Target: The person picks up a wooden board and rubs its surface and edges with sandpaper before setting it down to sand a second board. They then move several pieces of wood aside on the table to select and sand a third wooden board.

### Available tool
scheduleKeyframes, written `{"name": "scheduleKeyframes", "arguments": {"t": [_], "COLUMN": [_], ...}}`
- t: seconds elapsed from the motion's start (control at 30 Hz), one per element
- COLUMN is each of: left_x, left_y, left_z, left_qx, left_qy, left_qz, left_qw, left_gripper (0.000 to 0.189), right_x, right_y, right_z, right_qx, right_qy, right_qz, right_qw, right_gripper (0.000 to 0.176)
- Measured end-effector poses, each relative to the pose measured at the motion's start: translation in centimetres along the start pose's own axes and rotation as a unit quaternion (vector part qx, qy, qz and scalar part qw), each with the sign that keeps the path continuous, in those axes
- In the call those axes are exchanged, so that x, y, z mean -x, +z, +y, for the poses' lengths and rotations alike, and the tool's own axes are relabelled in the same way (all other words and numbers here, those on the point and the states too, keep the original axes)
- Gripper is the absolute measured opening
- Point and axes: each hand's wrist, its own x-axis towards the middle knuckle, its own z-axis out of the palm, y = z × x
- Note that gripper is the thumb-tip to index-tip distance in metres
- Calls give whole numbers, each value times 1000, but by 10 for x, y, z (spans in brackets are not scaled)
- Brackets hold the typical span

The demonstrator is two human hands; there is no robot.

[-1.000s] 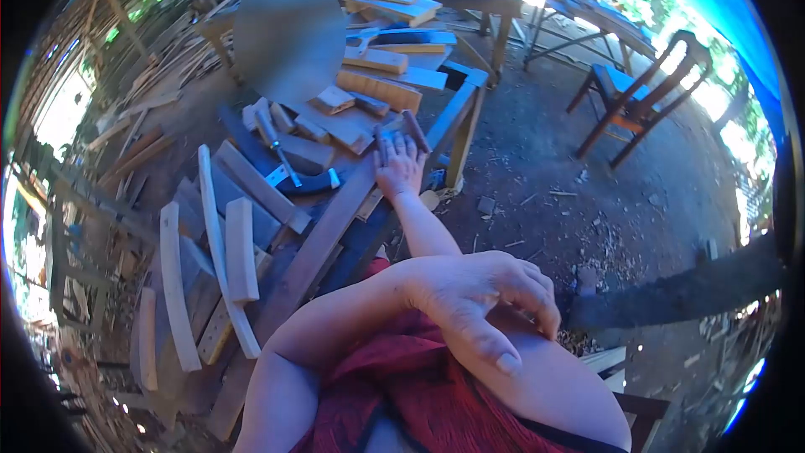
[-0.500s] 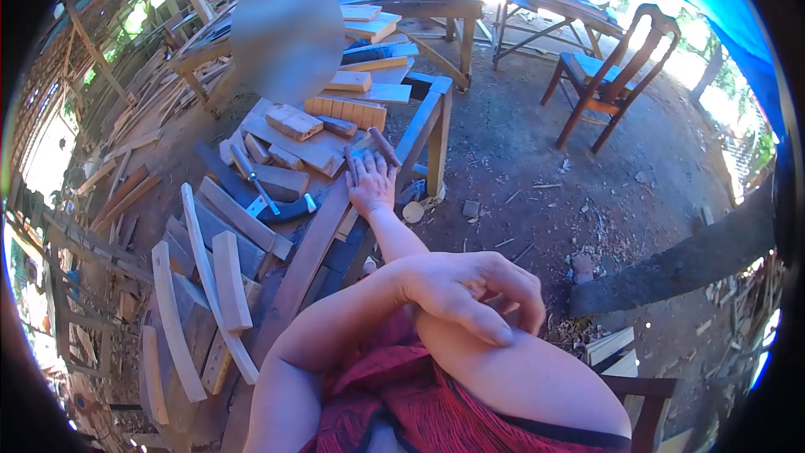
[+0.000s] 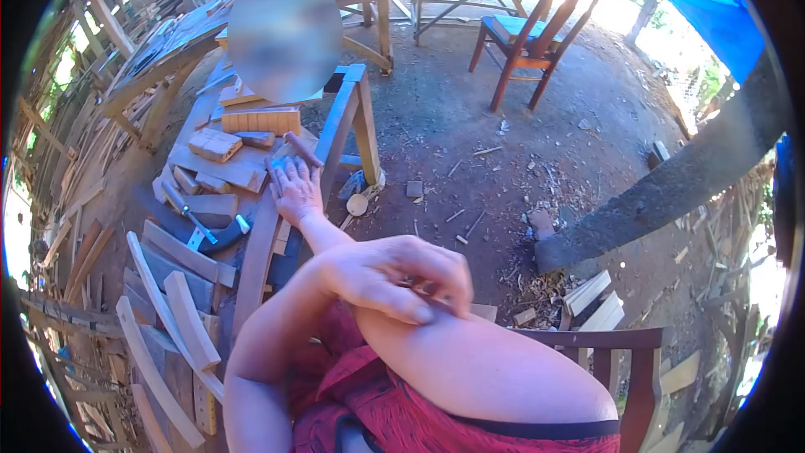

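Left hand (image 3: 401, 279): loosely open grip, resting on the right arm (image 3: 478, 352)
Right hand (image 3: 298, 193): fingers spread, open, over the counter (image 3: 258, 256)
Brown bar (image 3: 303, 150): at the right fingertips
Wooden block (image 3: 215, 144): farther left
Chair (image 3: 532, 42): far right

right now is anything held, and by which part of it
Cannot tell: right hand lies by the brown bar, grip unclear; left hand rests on right arm.

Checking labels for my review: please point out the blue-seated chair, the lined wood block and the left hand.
Blue-seated chair (image 3: 560, 21): head view, central slat of the backrest.
Lined wood block (image 3: 261, 122): head view, long side with the lines.
Left hand (image 3: 377, 275): head view, back of the hand.
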Motion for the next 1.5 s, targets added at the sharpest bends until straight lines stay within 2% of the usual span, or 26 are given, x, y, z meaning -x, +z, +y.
{"name": "scheduleKeyframes", "arguments": {"t": [0.03,0.1,0.13,0.2,0.23,0.3,0.33,0.4,0.43,0.57,0.63,0.67,0.73,0.77,0.83,0.87,0.93,1.1,1.17,1.2,1.23,1.3,1.33,1.4,1.47,1.5], "left_x": [12,44,53,62,58,18,6,-8,-7,37,56,54,38,23,-8,-10,-13,31,47,48,41,5,-6,-19,-11,-4], "left_y": [-7,-13,-18,-22,-21,-12,-6,7,5,-16,-24,-25,-29,-22,-4,-3,-4,-30,-39,-41,-35,-22,-15,-2,-10,-16], "left_z": [0,18,21,27,25,28,27,23,19,13,20,19,18,17,16,13,2,3,12,18,18,14,11,5,-2,-3], "left_qx": [-12,-65,-62,-154,-149,-207,-206,-28,-28,-42,-96,-92,-214,-215,-44,-45,33,-3,-61,-83,-80,-57,-58,55,34,15], "left_qy": [-8,-126,-126,-178,-180,17,20,-24,-21,-55,-183,-185,-63,-63,-5,-3,-55,-66,-187,-227,-229,-38,-36,-78,-66,-58], "left_qz": [3,58,54,98,100,63,60,36,32,32,78,83,55,55,32,30,-30,-10,29,30,34,15,14,-28,-40,-50], "left_qw": [1000,988,989,967,967,976,976,999,999,997,975,975,973,973,998,999,997,998,980,970,969,998,998,995,996,997], "left_gripper": [38,33,33,31,31,33,33,35,35,36,36,36,37,37,38,38,39,37,37,37,37,39,39,41,41,40], "right_x": [-1,-2,-3,-2,0,-1,0,-1,-2,-1,-4,-4,-3,-3,-2,-2,-2,-5,-10,-6,-3,-2,-1,-1,-3,-3], "right_y": [1,4,5,7,9,8,4,-3,-6,2,-3,-4,-3,-1,3,1,-3,-7,-8,-5,-3,6,9,-1,-5,0], "right_z": [1,4,4,3,0,2,1,-1,-1,1,1,-1,-2,-2,1,1,-1,3,6,2,-1,1,2,-1,1,2], "right_qx": [-2,7,9,15,12,3,-2,-10,-22,-10,1,-13,-19,-19,5,8,-15,-15,3,8,15,10,4,-9,-23,-10], "right_qy": [-4,-4,-5,-7,-5,5,-7,-1,4,-1,4,12,19,17,-1,-1,-5,12,12,14,13,6,0,2,3,-2], "right_qz": [4,6,4,5,1,-7,11,-8,-28,-1,-21,-22,-32,-32,-7,-6,-5,-22,-33,-43,-52,-27,-1,-19,-38,-18], "right_qw": [1000,1000,1000,1000,1000,1000,1000,1000,999,1000,1000,1000,999,999,1000,1000,1000,1000,999,999,998,1000,1000,1000,999,1000], "right_gripper": [49,51,50,49,49,48,48,48,49,47,45,44,45,45,47,47,46,47,48,49,50,50,50,48,48,49]}}
